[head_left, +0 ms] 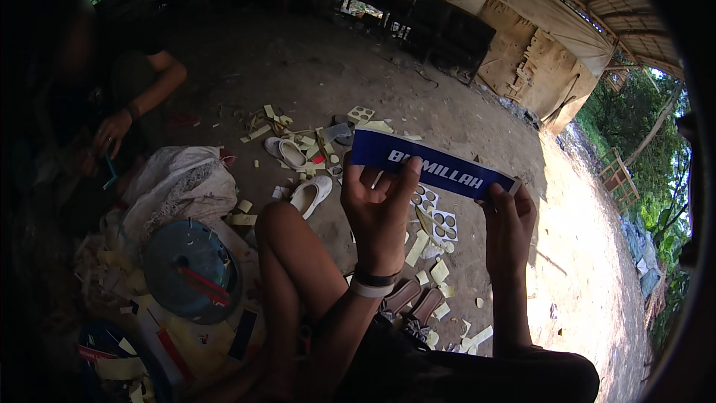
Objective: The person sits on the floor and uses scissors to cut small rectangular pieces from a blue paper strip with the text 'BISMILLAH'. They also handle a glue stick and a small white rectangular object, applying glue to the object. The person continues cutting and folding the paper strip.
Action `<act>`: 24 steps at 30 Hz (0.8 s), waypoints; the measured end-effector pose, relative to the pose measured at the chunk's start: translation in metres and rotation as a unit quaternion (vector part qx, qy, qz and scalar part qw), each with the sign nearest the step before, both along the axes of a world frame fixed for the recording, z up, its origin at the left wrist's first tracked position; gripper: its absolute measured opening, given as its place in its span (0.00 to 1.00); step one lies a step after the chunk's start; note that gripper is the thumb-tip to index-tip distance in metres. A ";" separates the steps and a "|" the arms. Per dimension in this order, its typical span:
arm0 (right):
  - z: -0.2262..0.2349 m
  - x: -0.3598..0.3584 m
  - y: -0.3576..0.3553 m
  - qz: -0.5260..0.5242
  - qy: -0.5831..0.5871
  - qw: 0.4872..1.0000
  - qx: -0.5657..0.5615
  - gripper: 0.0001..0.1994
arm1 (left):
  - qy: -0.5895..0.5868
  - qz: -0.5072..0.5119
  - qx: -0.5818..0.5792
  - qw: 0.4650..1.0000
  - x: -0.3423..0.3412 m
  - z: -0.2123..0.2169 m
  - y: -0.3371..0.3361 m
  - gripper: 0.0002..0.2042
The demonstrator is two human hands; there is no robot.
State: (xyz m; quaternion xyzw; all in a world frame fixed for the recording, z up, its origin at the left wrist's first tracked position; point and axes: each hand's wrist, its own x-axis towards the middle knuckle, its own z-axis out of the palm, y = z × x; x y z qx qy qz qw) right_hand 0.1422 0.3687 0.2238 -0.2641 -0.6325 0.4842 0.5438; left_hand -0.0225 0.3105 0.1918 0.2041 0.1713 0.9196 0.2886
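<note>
Both hands hold a long dark-blue strip of card or sticker with white lettering (432,164) up in the air above the dirt floor (373,82). The left hand (380,205) grasps its left part, thumb across the front; the right hand (509,216) pinches the right end. The step in hand looks like inspecting or aligning the strip, perhaps peeling a backing, though the right end is too small to tell. Any next move calls for a steady two-handed grip to keep the strip flat. Yellowish paper offcuts (425,242) and white shoes (309,194) lie below.
</note>
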 end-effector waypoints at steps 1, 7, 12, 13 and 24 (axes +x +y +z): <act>-0.001 -0.002 -0.001 0.003 0.001 1.000 -0.003 0.08 | -0.001 -0.006 -0.011 1.000 0.001 -0.002 0.000 0.23; -0.002 -0.010 -0.006 0.001 -0.014 1.000 -0.025 0.08 | -0.014 0.000 -0.010 1.000 0.006 -0.005 -0.002 0.35; -0.006 -0.016 -0.007 0.011 0.004 0.999 -0.036 0.07 | -0.025 -0.012 -0.003 1.000 0.004 -0.006 -0.007 0.38; -0.007 -0.017 -0.008 0.012 0.006 0.999 -0.038 0.07 | -0.027 -0.017 -0.007 0.999 0.005 -0.005 -0.007 0.39; -0.014 -0.037 -0.016 0.023 0.047 0.996 -0.068 0.04 | -0.032 -0.020 -0.022 0.999 0.032 -0.002 0.001 0.50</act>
